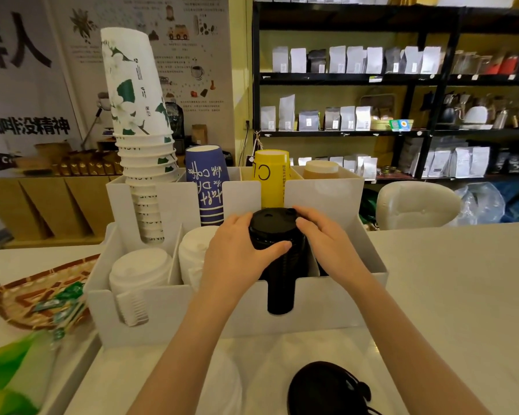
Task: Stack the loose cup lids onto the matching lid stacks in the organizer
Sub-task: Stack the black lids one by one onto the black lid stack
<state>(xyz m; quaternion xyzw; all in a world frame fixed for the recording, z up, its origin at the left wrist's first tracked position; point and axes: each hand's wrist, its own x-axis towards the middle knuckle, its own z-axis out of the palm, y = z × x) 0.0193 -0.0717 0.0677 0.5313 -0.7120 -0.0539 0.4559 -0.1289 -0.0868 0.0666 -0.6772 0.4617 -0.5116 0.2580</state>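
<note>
Nearest, a loose black plastic lid (327, 387) lies on the white bench (450, 283), well below the grip. Left hand (237, 253) and right hand (327, 244) clasp the black lid stack (277, 283) in the white organizer (192, 313); white lid stacks (138, 271) stand left, paper cups (144, 121) beyond.

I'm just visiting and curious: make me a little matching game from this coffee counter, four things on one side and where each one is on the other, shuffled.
Things:
1. black lid stack
2. loose black lid
3. yellow cups
4. woven tray

Places:
A. on the counter, left of the organizer
B. between both hands, left hand and right hand, in the organizer's front row
C. in the organizer's back row
D. on the counter in front of the organizer, nearest the camera

Pairs: 1-B, 2-D, 3-C, 4-A
</note>
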